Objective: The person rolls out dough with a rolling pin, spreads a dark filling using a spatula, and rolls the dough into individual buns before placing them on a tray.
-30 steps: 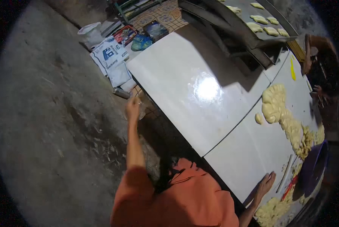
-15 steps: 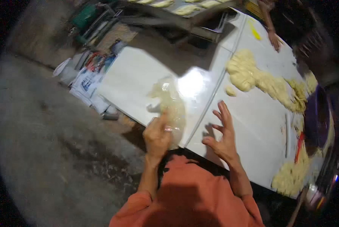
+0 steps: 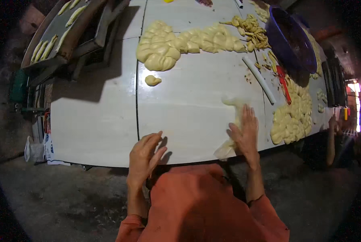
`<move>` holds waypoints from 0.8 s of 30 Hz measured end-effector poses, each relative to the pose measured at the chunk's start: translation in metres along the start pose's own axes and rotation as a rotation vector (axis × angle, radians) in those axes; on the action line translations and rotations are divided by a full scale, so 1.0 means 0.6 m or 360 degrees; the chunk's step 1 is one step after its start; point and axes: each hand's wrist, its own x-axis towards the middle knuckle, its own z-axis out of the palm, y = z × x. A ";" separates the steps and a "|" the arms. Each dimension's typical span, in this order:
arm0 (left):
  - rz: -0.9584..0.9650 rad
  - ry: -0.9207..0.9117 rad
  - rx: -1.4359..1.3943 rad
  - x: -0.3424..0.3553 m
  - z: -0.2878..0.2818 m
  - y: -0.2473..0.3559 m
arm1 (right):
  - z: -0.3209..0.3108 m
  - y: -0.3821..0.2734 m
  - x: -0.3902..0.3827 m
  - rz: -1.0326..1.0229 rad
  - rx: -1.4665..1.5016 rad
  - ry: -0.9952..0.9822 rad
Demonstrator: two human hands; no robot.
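My right hand (image 3: pixel 245 131) lies with fingers stretched out on a thin, see-through plastic sheet (image 3: pixel 227 150) on the white tabletop (image 3: pixel 180 109). My left hand (image 3: pixel 146 151) is open over the table's near edge, fingers slightly bent, holding nothing. A small dough piece (image 3: pixel 152 80) sits beyond it, below a large mass of pale dough portions (image 3: pixel 158 46). To the right of my right hand are more dough portions (image 3: pixel 291 117), a red tool (image 3: pixel 283 82) and a white rod (image 3: pixel 258 79). Thin twisted dough pieces (image 3: pixel 251 32) are piled beside a purple basin (image 3: pixel 289 40).
A metal stand with a tray (image 3: pixel 55 36) of shaped dough occupies the upper left. White sacks (image 3: pixel 34 150) sit by the table's left end. A co-worker's hand (image 3: pixel 204 2) is at the far edge; another person's arm (image 3: pixel 331 141) shows at the right.
The view has swung toward the dough. The plastic sheet was swept from the left across the table and now lies under my right hand; my left hand has let it go.
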 end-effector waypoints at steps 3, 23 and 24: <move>-0.0034 -0.0092 0.0021 0.007 -0.001 0.005 | 0.072 -0.009 0.068 -0.0005 -0.0514 -0.0096; -0.0397 0.0254 0.0109 0.018 -0.063 -0.008 | 0.277 -0.197 0.047 -0.1377 -0.0113 -0.0182; -0.0299 0.0201 0.0147 0.025 -0.068 0.008 | 0.257 -0.209 0.005 -0.1427 0.0024 -0.0331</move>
